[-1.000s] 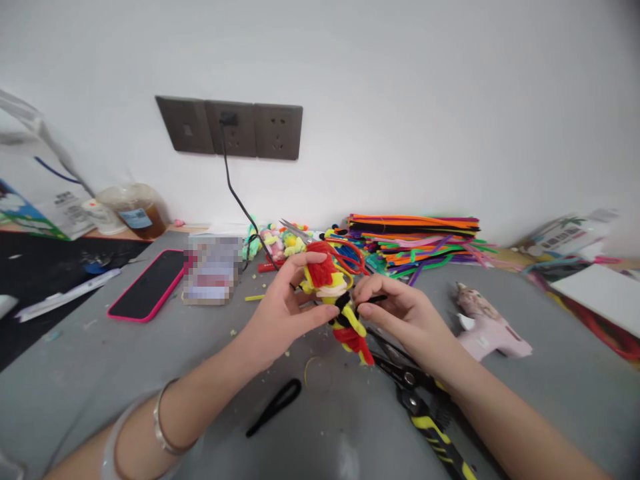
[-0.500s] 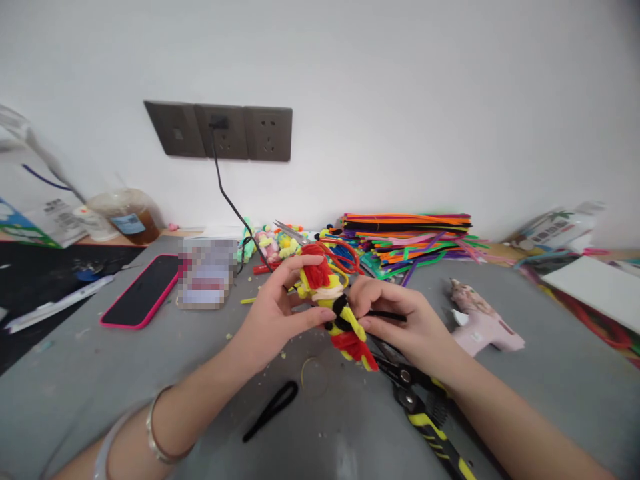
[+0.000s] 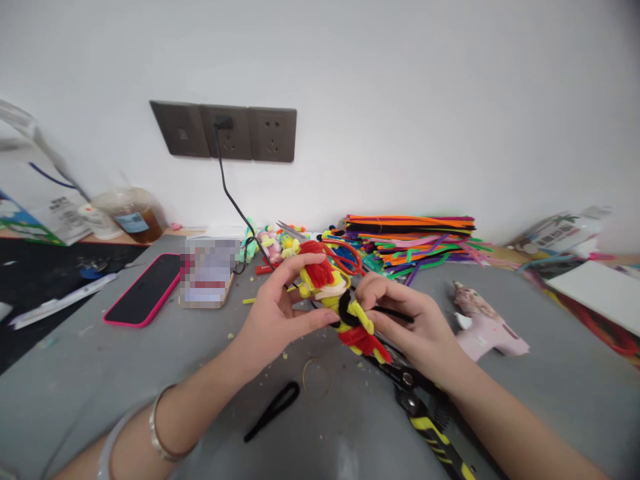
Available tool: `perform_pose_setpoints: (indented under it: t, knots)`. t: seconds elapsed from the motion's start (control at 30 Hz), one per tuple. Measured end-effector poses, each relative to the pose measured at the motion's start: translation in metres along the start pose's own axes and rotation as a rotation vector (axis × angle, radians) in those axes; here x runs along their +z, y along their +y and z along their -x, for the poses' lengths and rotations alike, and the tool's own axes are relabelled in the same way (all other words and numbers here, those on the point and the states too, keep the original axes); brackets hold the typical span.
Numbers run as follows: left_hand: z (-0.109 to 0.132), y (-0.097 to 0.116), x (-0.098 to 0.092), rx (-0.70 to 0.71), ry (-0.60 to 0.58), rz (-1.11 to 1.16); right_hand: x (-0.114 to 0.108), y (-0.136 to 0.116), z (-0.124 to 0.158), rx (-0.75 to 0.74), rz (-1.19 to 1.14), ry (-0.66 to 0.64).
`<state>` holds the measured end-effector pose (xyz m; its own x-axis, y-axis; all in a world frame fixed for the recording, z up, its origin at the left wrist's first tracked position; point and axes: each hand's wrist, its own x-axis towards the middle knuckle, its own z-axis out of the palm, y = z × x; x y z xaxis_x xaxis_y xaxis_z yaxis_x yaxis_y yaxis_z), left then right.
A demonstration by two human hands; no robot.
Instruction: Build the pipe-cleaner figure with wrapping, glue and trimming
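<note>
A pipe-cleaner doll [image 3: 319, 273] in red, yellow and black is held up over the grey mat, tilted with its red top toward the left. My left hand [image 3: 280, 300] closes round the doll's head and side, thumb against its middle. My right hand [image 3: 405, 313] pinches at the doll's black and yellow middle, and a black pipe cleaner [image 3: 395, 313] sticks out between its fingers. Below lie black-and-yellow pliers [image 3: 425, 420], partly behind the doll and my right wrist. A folded black pipe cleaner loop [image 3: 273, 411] rests on the mat.
A pink glue gun [image 3: 487, 323] lies at the right. Bundles of coloured pipe cleaners [image 3: 410, 233] and scissors [image 3: 290, 230] are along the wall. At the left are a pink-cased phone [image 3: 143, 291] and a drink cup [image 3: 133, 215]. A black cord [image 3: 230, 193] hangs from the socket.
The doll's lower end has swung slightly right, and its black and yellow part has shifted under my right fingers. Both hands keep their hold. The whole view has shifted a little.
</note>
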<state>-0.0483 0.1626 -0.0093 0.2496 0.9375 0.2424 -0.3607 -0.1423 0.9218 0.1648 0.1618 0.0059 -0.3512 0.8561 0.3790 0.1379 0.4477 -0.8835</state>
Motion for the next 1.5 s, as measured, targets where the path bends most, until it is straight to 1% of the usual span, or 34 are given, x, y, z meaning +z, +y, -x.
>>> perform_pose_setpoints:
  t: [0.27, 0.37, 0.5, 0.6, 0.67, 0.77, 0.9, 0.97, 1.07, 1.23, 1.3, 1.4, 1.5]
  knots:
    - [0.002, 0.001, 0.001, 0.023, 0.014, -0.024, 0.002, 0.001, 0.002, -0.006, 0.025, 0.029]
    - [0.002, 0.001, 0.001, 0.038, 0.011, -0.03, 0.002, -0.001, 0.001, -0.002, -0.002, -0.003]
    - [0.001, 0.0, 0.001, 0.043, -0.025, -0.014, 0.0, -0.002, -0.001, 0.003, -0.049, -0.05]
    - [0.001, 0.0, 0.001, 0.059, -0.03, -0.009, -0.002, 0.0, -0.001, 0.008, -0.073, -0.063]
    - [0.001, 0.001, 0.001, 0.061, -0.035, 0.007, -0.002, 0.002, -0.001, -0.015, -0.097, -0.06]
    - [0.001, 0.002, 0.002, 0.04, -0.006, 0.056, -0.001, 0.006, 0.0, -0.05, -0.137, -0.036]
    - [0.001, 0.003, 0.003, 0.035, 0.108, 0.062, 0.001, 0.008, 0.0, -0.079, -0.165, 0.029]
    - [0.0, 0.004, 0.003, 0.034, 0.115, 0.106, 0.002, 0.01, -0.001, -0.082, -0.187, 0.067]
    - [-0.002, 0.007, 0.003, 0.012, 0.089, 0.21, 0.003, 0.013, -0.001, -0.074, -0.209, 0.09]
    - [-0.003, 0.013, 0.001, -0.096, 0.047, 0.359, 0.003, 0.019, 0.001, -0.115, -0.205, 0.04]
    - [-0.003, 0.015, -0.001, -0.13, 0.051, 0.39, 0.003, 0.02, 0.002, -0.105, -0.173, 0.034]
    - [-0.003, 0.017, -0.001, -0.143, 0.067, 0.402, 0.005, 0.018, 0.003, -0.025, -0.167, -0.021]
    - [-0.002, 0.019, 0.001, -0.136, 0.052, 0.392, 0.009, 0.015, 0.005, 0.081, -0.241, -0.144]
